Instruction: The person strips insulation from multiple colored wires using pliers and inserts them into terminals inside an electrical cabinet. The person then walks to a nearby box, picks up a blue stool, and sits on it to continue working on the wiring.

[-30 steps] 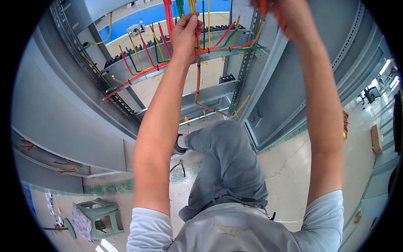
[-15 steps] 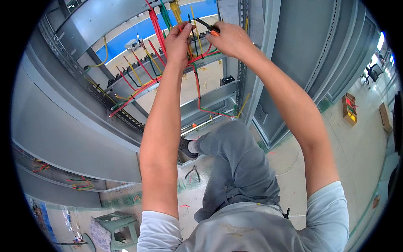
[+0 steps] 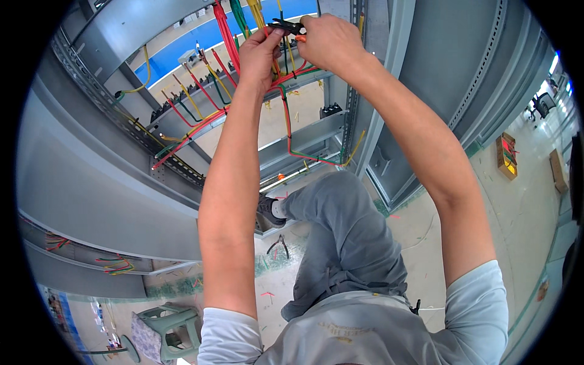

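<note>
Red, green and yellow wires [image 3: 224,31] are filling the open grey cabinet [image 3: 426,79], and high among them the left hand [image 3: 258,56] is pinching one wire [image 3: 266,31], its grip pressed together on what is seemingly a red one, though the hand is partly hiding it. The right hand [image 3: 331,45] is clamping its grip around a black tool [image 3: 288,26] with orange handles, whose nose is sitting right by the left hand. Routing seems largely done: a harness [image 3: 204,123] is running across the cabinet, gathered with dark ties, and a branch [image 3: 288,128] is hanging from it. Finishing the ends seems left: several short upright wires [image 3: 204,87] are standing unattached, and a yellow wire [image 3: 356,149] is poking out free at the branch's lower end. Pliers [image 3: 281,238] are lying on the floor [image 3: 420,261].
</note>
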`<state>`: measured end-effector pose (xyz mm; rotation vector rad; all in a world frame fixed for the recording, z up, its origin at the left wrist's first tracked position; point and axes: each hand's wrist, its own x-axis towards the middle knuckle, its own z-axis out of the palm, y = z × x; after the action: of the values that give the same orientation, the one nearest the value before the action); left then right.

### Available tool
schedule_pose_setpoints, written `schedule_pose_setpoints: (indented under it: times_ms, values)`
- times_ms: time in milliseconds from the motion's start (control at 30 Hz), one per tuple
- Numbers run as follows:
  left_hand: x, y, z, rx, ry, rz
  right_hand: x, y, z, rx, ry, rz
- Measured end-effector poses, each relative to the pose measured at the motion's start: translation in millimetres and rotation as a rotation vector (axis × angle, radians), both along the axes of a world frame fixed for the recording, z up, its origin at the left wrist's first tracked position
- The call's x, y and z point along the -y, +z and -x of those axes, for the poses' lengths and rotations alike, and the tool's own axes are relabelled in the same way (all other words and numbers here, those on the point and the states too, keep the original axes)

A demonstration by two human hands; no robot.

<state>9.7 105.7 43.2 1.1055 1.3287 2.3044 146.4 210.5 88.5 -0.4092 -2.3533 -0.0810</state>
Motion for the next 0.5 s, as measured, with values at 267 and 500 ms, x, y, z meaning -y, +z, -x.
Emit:
schedule_pose_setpoints:
  times_ms: [267,500]
  values:
    - [-3.4,-2.1,2.9,0.012,-0.025,-0.024,-2.3,-0.6,-1.4,-0.033,0.03,-0.041]
    - [-3.9,1.4,-3.2,-0.002,0.001,-0.004,-1.3,2.1,-2.0,-0.057,0.039,-0.036]
